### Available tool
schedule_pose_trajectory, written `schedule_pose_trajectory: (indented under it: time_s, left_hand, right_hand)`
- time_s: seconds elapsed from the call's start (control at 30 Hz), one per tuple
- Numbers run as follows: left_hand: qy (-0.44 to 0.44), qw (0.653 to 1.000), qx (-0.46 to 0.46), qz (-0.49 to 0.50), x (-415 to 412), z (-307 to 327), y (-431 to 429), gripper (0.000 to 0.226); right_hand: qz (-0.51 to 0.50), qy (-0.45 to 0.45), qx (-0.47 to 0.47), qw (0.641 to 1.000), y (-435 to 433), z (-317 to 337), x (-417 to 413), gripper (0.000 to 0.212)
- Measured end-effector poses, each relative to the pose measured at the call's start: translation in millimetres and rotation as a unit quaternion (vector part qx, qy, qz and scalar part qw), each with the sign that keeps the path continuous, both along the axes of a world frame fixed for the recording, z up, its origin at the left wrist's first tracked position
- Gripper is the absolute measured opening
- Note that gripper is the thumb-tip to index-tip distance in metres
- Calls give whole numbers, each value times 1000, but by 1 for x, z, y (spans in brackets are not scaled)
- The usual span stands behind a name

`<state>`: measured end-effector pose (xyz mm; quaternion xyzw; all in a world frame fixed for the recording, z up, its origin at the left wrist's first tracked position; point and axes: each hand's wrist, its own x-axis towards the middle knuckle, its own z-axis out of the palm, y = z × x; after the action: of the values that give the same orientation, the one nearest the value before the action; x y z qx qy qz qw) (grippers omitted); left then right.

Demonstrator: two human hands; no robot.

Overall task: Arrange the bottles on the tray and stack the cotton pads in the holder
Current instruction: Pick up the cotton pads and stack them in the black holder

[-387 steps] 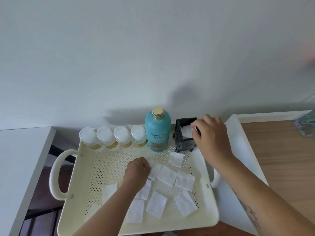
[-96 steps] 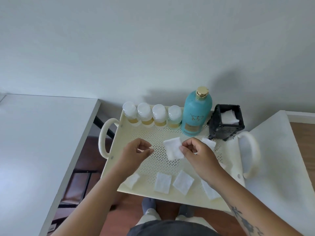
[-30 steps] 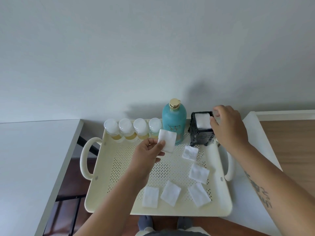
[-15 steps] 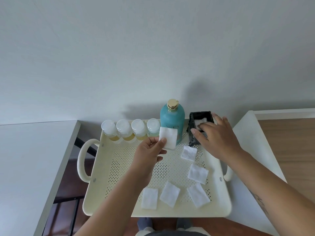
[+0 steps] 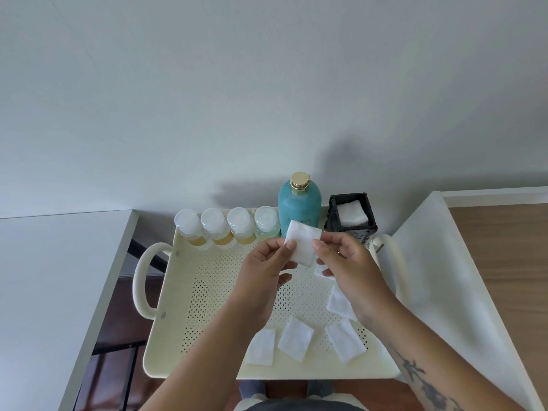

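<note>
surroundings: pale wall behind; white tabletop to the left; white surface to the right, with a wood-grain top beyond it. dark floor showed in the gap left of the tray.

obstructions: right hand lay over part of two loose pads and in front of the tray's right handle. the held cotton pad covered the lower front of the teal bottle. a tattoo marked the right forearm.

containers:
- cream perforated tray, left handle in plain sight. back row, left to right: four small bottles with clear caps, side by side, three yellowish and the rightmost paler; then the teal bottle, gold cap, upright; then the holder.
- black square holder, back right corner of the tray, just beside the teal bottle. white pads lay inside it, below the rim.
- loose pads on the tray floor: three along the front edge; one further back and one more, both partly hidden.

hands: left hand and right hand were close together above mid-tray, each pinching an opposite edge of the held cotton pad, which was raised off the tray, left of the holder.
</note>
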<state>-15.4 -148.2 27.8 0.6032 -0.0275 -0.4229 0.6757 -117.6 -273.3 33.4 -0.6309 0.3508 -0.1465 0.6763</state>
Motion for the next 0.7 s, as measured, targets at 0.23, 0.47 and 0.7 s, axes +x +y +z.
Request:
schedule_pose_trajectory:
  time_s: [0.23,0.47,0.7]
  left_hand:
    - [0,1000,14,2,1,-7,14,33]
    - [-114,980,157,-46,17,-25,47,18]
    - [-325,832,353,-279,21,-57,85,16]
  right_hand:
    - [20,-3,36,999,-5,0,5,10]
    - [37,10,16,999,-5,-4,4,7]
    - [34,17,16,999,-1,-13,2,6]
